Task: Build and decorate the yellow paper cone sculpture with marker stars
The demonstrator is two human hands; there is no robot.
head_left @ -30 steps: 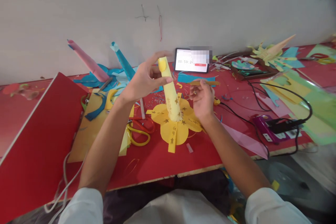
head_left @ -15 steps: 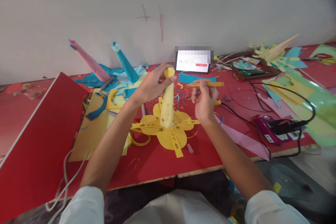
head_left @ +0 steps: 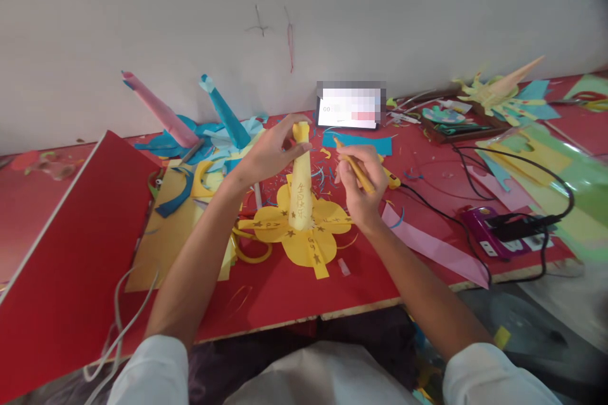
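Observation:
A pale yellow paper cone point(head_left: 301, 186) with brown handwritten characters stands upright on a yellow paper flower point(head_left: 310, 245), whose strips carry stars and letters. My left hand point(head_left: 276, 150) pinches the cone near its top between thumb and fingers. To the right of the cone, my right hand point(head_left: 365, 182) grips a yellow-brown pen point(head_left: 355, 166), its tip pointing up and left toward the cone without touching it. Yellow-handled scissors point(head_left: 251, 258) lie left of the flower, partly under it. A blue paper strip point(head_left: 361, 143) rests behind my right hand.
Behind stand a pink paper cone point(head_left: 159, 109) and a blue one point(head_left: 225, 111). A phone point(head_left: 350, 107) leans on the wall. A red board point(head_left: 80, 253) rises at left. At right are a purple power bank point(head_left: 494, 233) with black cables and a pink strip point(head_left: 434, 243).
The pen has swung from lying level to slanting, its tip now up and left, as my right hand shifted slightly left. My left hand still holds the cone, which has tilted a little.

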